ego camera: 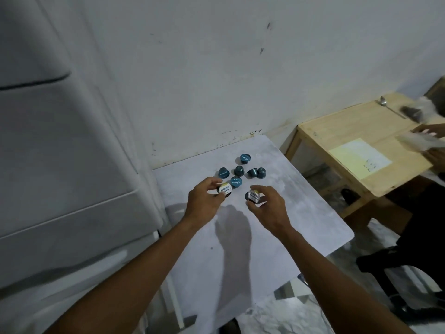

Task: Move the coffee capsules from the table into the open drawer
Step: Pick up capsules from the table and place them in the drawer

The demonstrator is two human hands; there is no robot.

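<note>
Several blue coffee capsules [238, 171] lie in a loose cluster near the far end of a small white table [301, 213]. My left hand [204, 201] pinches a dark capsule with a white lid [225, 189] at the cluster's near left. My right hand [267, 206] grips a second white-lidded capsule [253, 195] just to the right of it. Both capsules are at or just above the table top. No open drawer is visible in this view.
A large white appliance [60, 153] stands against the table's left side. To the right is a wooden table [356, 131] with a paper sheet [360, 157] and a spoon [390, 107]; another person's hand [431, 131] holds something there. A white wall is behind.
</note>
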